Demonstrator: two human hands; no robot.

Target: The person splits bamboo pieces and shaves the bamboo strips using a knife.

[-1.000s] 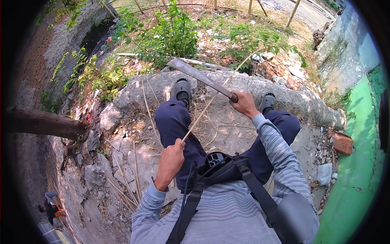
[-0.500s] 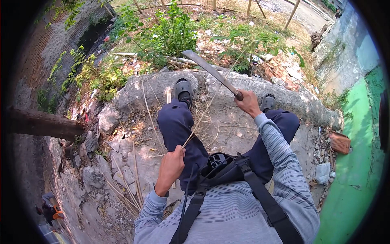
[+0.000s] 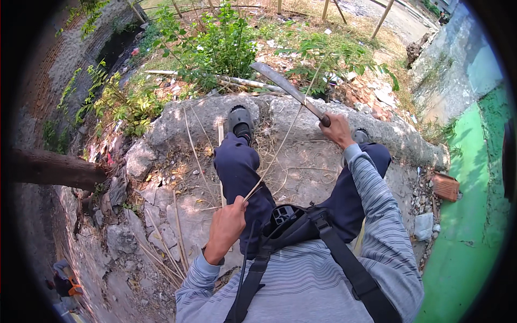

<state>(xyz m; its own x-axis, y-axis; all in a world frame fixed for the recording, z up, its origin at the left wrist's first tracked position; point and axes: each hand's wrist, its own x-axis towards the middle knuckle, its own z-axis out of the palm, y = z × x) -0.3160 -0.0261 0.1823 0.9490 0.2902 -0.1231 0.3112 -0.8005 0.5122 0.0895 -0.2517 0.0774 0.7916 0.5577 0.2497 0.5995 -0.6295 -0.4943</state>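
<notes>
Pinched in my left hand (image 3: 226, 227), in front of my left thigh, is a thin pale strip (image 3: 285, 139) that looks like split bamboo. It slants up and away to the right, toward the plants, passing by the blade. My right hand (image 3: 339, 132), above my right knee, is wrapped round the wooden handle of a machete (image 3: 285, 86). The broad, curved grey blade points forward and left. Whether blade and strip touch, I cannot tell. More pale strips (image 3: 180, 231) lie on the ground to the left of my left hand.
A rough concrete ledge (image 3: 183, 121) crosses in front, my shoes by it. Beyond grow leafy plants (image 3: 229, 51) among litter. A dark trunk (image 3: 59, 168) juts in at left. On the right are a brick (image 3: 446, 186) and green-painted ground (image 3: 468, 215). Another person (image 3: 63, 285) is at far lower left.
My right hand has moved slightly forward and to the right with the machete. The left hand keeps its hold on the strip, almost in place. The view has shifted a little.
</notes>
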